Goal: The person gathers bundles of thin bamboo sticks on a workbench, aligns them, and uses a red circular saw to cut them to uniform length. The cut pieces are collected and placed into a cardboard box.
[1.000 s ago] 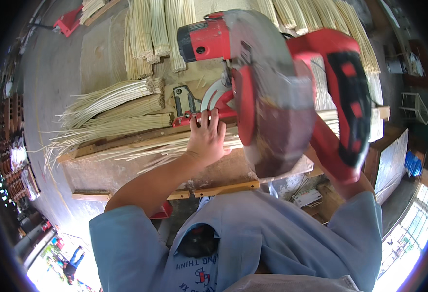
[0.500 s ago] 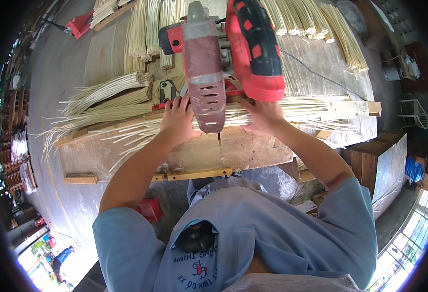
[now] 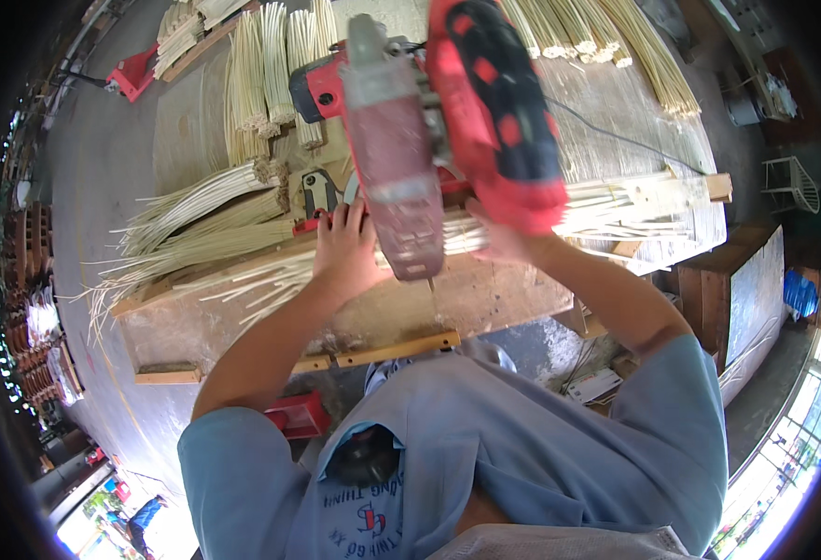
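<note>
My left hand (image 3: 343, 254) spread flat, pressing pale strips (image 3: 243, 271) left of red saw (image 3: 438, 121); my right hand (image 3: 504, 245) beneath saw, grip unclear.

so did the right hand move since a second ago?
Yes. The right hand was out of view behind the red saw; now it presses the cane strips on the bench, right of the blade.

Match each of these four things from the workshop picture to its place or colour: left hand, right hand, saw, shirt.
Things:
1. left hand
2. right hand
3. saw
4. shirt

Descriptions:
A. light blue
B. red, with a grey blade guard
C. flat on the pale sticks, left of the blade guard
D. on the sticks right of the blade guard, under the saw's red body

Pairs: 1-C, 2-D, 3-B, 4-A
</note>
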`<act>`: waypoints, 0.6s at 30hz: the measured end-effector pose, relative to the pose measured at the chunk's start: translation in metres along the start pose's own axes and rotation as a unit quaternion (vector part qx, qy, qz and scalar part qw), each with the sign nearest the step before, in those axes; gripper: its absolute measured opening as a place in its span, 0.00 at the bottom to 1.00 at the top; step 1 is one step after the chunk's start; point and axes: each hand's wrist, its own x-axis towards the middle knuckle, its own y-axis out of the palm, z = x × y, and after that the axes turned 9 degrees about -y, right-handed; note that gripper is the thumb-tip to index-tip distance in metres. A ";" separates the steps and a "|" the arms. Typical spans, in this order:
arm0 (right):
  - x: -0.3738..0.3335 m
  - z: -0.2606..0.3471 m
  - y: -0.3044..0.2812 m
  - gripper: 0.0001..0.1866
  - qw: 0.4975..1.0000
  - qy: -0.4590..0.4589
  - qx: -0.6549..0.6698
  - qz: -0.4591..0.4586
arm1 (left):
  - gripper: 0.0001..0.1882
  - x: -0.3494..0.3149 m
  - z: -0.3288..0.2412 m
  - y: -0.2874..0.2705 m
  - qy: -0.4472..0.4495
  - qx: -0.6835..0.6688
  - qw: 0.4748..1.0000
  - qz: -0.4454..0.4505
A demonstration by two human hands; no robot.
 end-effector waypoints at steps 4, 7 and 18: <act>-0.014 -0.001 0.036 0.45 0.968 0.043 0.227 -0.101 | 0.45 0.018 -0.003 -0.013 0.029 0.040 0.999 -0.021; 0.003 0.010 -0.007 0.41 0.998 -0.007 -0.047 -0.051 | 0.43 -0.011 -0.020 -0.028 0.004 0.136 0.991 -0.013; 0.015 0.006 -0.010 0.41 0.994 0.006 -0.087 -0.071 | 0.47 -0.007 -0.022 -0.033 -0.023 0.130 0.991 -0.014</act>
